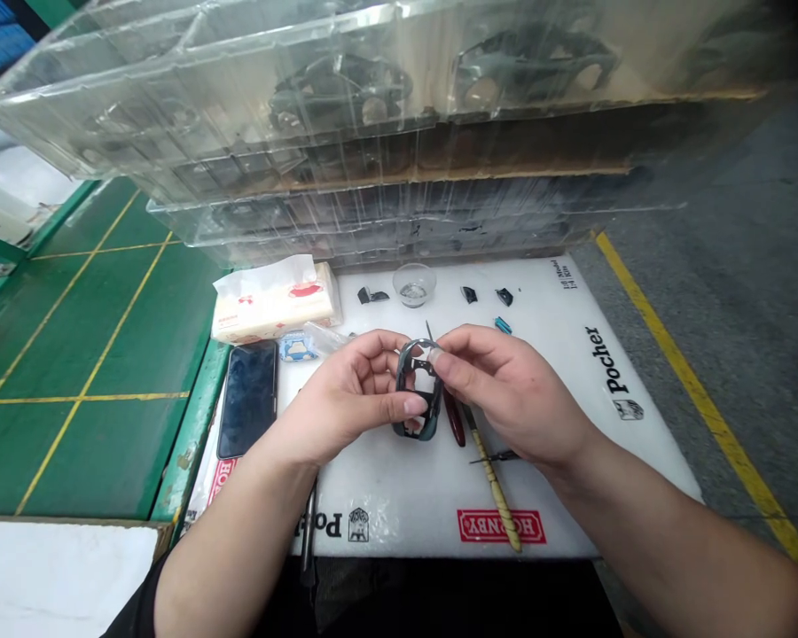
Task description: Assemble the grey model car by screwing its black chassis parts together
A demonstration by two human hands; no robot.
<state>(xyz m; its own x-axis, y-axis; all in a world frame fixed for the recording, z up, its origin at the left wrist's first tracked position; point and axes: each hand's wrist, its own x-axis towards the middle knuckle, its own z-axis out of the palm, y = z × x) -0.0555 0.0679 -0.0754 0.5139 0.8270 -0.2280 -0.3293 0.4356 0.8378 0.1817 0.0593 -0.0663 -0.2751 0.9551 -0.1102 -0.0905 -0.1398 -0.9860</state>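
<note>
Fingers (pixel 380 344) of the left hand (pixel 349 394) and right hand (pixel 512 394) grip a black plastic frame (pixel 431 424), held above the middle of a white foam mat (pixel 399 523). Small black parts (pixel 372 296) sit loose near the mat's far edge, not fitted.

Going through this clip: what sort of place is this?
Most likely a factory workshop for assembling small model parts: stacked clear plastic trays hold dark moulded pieces, a white Hornby-printed work mat carries small hand tools, and the green floor has yellow marked lines.
</note>
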